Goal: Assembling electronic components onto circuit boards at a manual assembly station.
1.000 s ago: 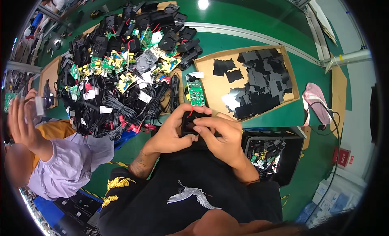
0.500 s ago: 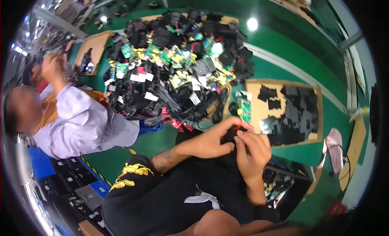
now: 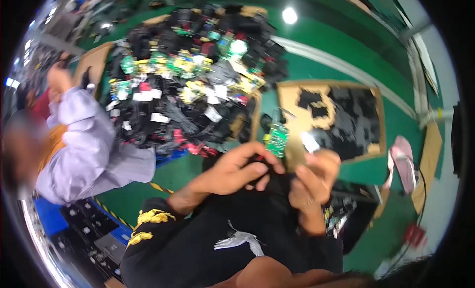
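Note:
My left hand (image 3: 237, 170) is closed, its fingers curled over something dark that blends into my black top. Just beyond its index finger is a green circuit board (image 3: 278, 139) with a yellow part at its edge and a dark wire at its top; it looks joined to that dark thing, though the join is hidden. My right hand (image 3: 315, 178) is raised apart from the left, thumb and fingers pinched. At its fingertips shows a small bright white piece (image 3: 310, 141); blur hides whether it is gripped or a glare behind.
A cardboard tray (image 3: 288, 97) with black flat pieces lies at the right. A big heap of black parts, cables and boards (image 3: 198, 65) covers the table's far left. A co-worker in a lilac sleeve (image 3: 89, 134) works at the left. A pink slipper-shaped item (image 3: 403, 162) sits far right.
My hands have come apart, the right moving off to the right with a bright piece at its fingertips. The circuit board has come nearer to me. The whole view has shifted.

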Demonstrator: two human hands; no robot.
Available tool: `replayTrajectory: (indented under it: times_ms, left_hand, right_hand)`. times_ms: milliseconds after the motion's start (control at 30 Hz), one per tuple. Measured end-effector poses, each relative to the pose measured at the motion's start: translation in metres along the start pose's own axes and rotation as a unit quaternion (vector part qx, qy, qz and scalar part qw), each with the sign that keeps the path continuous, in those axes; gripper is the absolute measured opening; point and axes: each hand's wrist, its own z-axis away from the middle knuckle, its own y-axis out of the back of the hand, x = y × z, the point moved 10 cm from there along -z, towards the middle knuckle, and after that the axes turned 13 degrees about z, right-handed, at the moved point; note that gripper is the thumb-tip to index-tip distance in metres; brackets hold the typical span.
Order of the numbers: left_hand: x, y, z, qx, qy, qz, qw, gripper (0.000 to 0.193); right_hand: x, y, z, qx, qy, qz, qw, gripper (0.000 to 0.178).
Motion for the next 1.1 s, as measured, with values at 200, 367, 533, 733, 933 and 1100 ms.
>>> replayTrajectory:
  times_ms: [200, 367, 533, 733, 933, 1100]
  left_hand:
    - [0.007, -0.006, 0.004, -0.054, 0.143, 0.082, 0.985, 0.029]
    - [-0.002, 0.003, 0.011, -0.074, 0.216, 0.047, 0.972, 0.027]
    - [0.009, 0.01, 0.005, -0.026, 0.201, -0.176, 0.963, 0.017]
    - [0.075, -0.015, 0.01, 0.098, -0.256, -0.595, 0.756, 0.035]
    - [0.078, 0.007, 0.029, 0.184, -0.415, -0.494, 0.742, 0.028]
    - [0.07, 0.027, 0.028, 0.224, -0.455, -0.351, 0.787, 0.028]
  right_hand:
    - [0.009, -0.061, -0.035, -0.286, 0.027, -0.23, 0.93, 0.041]
    - [0.0, -0.055, -0.046, -0.243, 0.086, -0.216, 0.942, 0.04]
    - [-0.008, -0.049, -0.05, -0.258, 0.109, -0.128, 0.951, 0.033]
    - [-0.005, -0.051, -0.048, -0.197, 0.032, -0.146, 0.969, 0.037]
    - [0.012, -0.063, -0.033, -0.158, -0.154, -0.197, 0.955, 0.046]
    - [-0.008, -0.068, -0.028, -0.133, -0.109, -0.146, 0.974, 0.051]
